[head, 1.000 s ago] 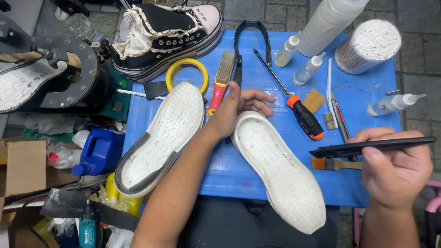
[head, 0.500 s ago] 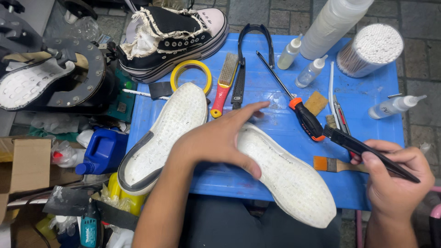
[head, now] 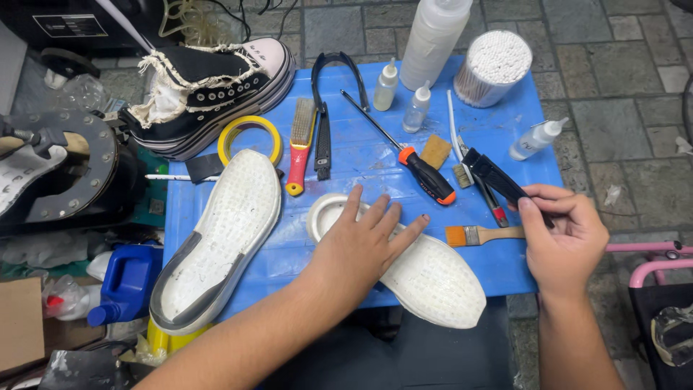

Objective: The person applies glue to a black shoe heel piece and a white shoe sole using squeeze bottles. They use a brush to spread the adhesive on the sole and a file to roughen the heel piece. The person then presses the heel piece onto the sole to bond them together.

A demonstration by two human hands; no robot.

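My left hand lies flat with fingers spread on a white shoe sole that rests on the blue table. My right hand grips a flat black tool at the table's right edge, its tip pointing up-left. A second white sole with a grey rim sits to the left, apart from both hands. Just below the black tool lies a small wooden-handled brush.
Near the back of the table are an orange-and-black screwdriver, a red-handled brush, a yellow tape roll, squeeze bottles and a tub of cotton swabs. A black high-top sneaker stands back left. A blue jug stands on the floor at left.
My left hand has slid down onto the right sole and flattened. My right hand has turned the black tool from level to pointing up-left. The view has shifted.
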